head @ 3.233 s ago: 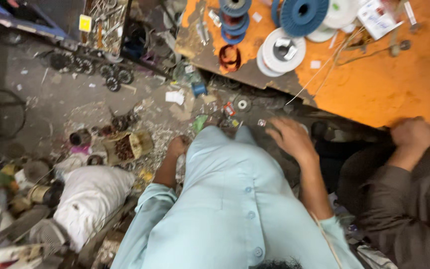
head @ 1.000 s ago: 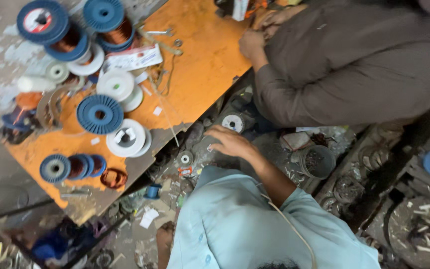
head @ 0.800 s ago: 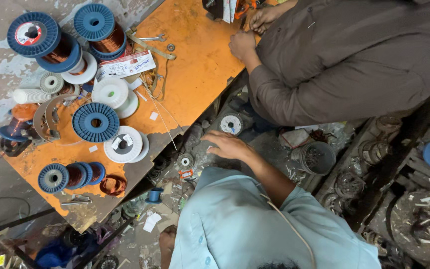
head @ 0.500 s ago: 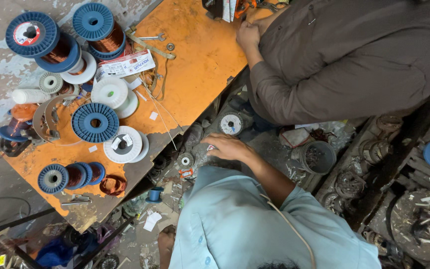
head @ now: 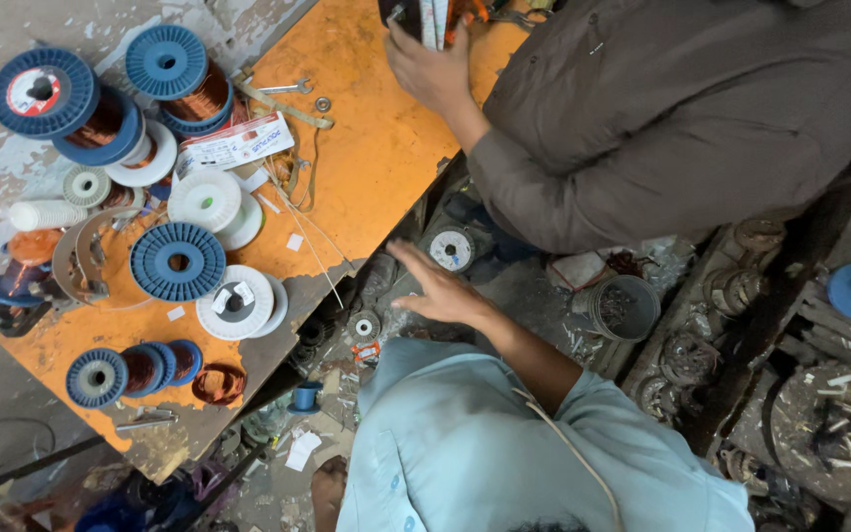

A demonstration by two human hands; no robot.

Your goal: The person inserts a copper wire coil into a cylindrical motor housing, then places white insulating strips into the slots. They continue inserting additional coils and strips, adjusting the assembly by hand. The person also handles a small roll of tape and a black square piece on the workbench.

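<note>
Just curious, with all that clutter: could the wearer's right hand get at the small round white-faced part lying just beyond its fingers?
Probably yes: the right hand is open, and nothing lies between it and the small round white-faced part.

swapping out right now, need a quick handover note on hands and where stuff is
Right hand: open, fingers spread, holding nothing, over the floor clutter beside the orange table.
Left hand: low beside the light blue shirt, mostly hidden; grip cannot be told.
Nearest things: small round metal part just below the right hand, white-faced disc just above it.
Co-worker's hand works at the table's far end.
Done: nothing picked up. Left: both parts lie untouched.
</note>
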